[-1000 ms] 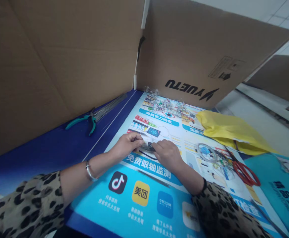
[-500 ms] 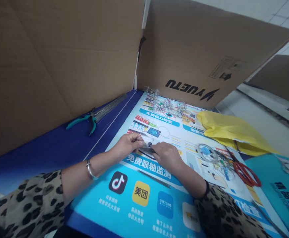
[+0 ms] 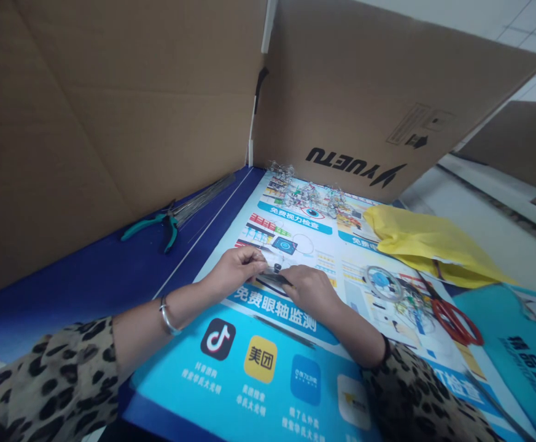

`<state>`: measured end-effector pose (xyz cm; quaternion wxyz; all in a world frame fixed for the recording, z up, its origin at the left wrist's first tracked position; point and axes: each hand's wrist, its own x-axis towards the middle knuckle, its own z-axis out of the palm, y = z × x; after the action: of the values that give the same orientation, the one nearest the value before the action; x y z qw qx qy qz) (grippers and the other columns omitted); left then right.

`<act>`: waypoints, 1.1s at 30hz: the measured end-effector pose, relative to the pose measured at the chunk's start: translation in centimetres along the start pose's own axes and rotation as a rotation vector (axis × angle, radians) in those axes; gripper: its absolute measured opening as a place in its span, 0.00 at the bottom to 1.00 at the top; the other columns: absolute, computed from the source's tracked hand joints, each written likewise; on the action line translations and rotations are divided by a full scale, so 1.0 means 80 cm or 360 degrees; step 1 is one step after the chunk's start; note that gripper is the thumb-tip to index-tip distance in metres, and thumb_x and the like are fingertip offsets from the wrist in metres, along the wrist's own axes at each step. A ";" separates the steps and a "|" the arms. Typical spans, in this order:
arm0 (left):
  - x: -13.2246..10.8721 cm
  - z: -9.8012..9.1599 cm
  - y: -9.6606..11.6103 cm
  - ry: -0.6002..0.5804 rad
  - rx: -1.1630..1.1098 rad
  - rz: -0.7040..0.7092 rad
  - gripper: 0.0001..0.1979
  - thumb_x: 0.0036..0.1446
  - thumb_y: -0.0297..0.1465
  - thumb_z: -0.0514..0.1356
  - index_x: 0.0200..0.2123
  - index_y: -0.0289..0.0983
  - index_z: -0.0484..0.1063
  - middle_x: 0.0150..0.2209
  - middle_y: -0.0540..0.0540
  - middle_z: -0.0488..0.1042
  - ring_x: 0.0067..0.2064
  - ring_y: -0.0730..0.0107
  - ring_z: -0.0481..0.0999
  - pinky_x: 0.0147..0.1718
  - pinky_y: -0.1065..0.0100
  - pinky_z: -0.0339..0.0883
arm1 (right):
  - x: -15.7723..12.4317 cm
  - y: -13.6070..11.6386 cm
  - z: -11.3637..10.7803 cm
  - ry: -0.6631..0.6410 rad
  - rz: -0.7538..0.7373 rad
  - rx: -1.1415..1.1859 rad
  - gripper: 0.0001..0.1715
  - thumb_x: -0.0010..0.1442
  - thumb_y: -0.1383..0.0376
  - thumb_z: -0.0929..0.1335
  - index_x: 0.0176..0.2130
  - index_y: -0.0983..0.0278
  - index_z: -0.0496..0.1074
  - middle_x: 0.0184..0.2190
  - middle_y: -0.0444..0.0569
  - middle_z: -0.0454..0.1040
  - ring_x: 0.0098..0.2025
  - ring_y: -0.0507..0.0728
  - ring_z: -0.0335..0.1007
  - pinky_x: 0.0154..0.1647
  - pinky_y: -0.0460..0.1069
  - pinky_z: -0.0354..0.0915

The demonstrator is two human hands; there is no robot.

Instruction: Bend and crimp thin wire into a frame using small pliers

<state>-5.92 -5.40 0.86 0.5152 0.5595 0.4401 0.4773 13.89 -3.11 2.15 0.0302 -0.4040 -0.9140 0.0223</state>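
Note:
My left hand (image 3: 242, 267) is closed in a pinch, thumb against fingertips, over the printed poster (image 3: 170, 383). Just to its right, my right hand (image 3: 311, 288) is closed too, its fingertips pointing toward the left ones with a small gap between. Whatever the two hands pinch is too thin and small to make out. Beyond them, a thin wire loop (image 3: 302, 244) lies on the poster. Twisted wire pieces with small beads (image 3: 309, 195) are heaped at its far end.
Teal-handled pliers (image 3: 169, 230) and a bundle of straight wires (image 3: 205, 199) lie left. At right are a wire spool (image 3: 382, 282), red-handled scissors (image 3: 456, 322), a yellow bag (image 3: 428, 245) and a teal bag (image 3: 516, 356). Cardboard panels (image 3: 364, 92) stand behind.

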 end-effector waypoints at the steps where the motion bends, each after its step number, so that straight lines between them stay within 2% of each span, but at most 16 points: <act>1: 0.000 0.000 0.000 -0.0001 0.0005 0.0014 0.07 0.50 0.32 0.59 0.25 0.34 0.66 0.19 0.54 0.63 0.21 0.80 0.62 0.21 0.74 0.56 | 0.000 0.000 0.000 -0.0001 0.0005 0.0024 0.12 0.57 0.66 0.64 0.42 0.60 0.71 0.37 0.46 0.75 0.40 0.55 0.69 0.37 0.47 0.58; 15: -0.004 0.000 0.005 0.0007 0.0144 0.0123 0.07 0.51 0.32 0.58 0.26 0.34 0.67 0.19 0.54 0.64 0.22 0.79 0.61 0.23 0.73 0.56 | 0.001 0.002 0.005 0.0009 0.0019 0.0164 0.11 0.57 0.65 0.64 0.41 0.59 0.72 0.37 0.45 0.76 0.39 0.52 0.70 0.38 0.45 0.59; 22: -0.003 0.002 0.009 0.0015 0.0095 0.0023 0.07 0.50 0.32 0.58 0.25 0.35 0.66 0.18 0.54 0.63 0.21 0.79 0.61 0.23 0.73 0.56 | 0.000 0.007 0.023 0.0320 -0.0132 -0.0080 0.09 0.55 0.68 0.65 0.38 0.62 0.72 0.32 0.48 0.73 0.36 0.54 0.66 0.38 0.48 0.58; 27: -0.003 0.004 0.011 0.0025 0.0041 -0.0081 0.09 0.49 0.34 0.59 0.24 0.35 0.65 0.18 0.54 0.63 0.20 0.80 0.62 0.21 0.73 0.54 | -0.002 0.010 0.022 0.0530 -0.0255 -0.0307 0.09 0.55 0.67 0.65 0.38 0.64 0.71 0.28 0.48 0.69 0.33 0.56 0.61 0.34 0.50 0.54; 33: -0.002 0.003 0.009 0.0031 0.0025 -0.0153 0.09 0.48 0.34 0.60 0.24 0.35 0.65 0.18 0.53 0.64 0.19 0.80 0.62 0.20 0.73 0.53 | -0.003 0.010 0.021 0.0626 -0.0326 -0.0440 0.10 0.56 0.67 0.64 0.39 0.65 0.71 0.28 0.48 0.69 0.33 0.56 0.59 0.33 0.51 0.51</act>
<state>-5.69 -5.67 1.53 0.5288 0.5370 0.4754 0.4539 14.53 -2.76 0.37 0.1539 -0.3062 -0.9210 -0.1852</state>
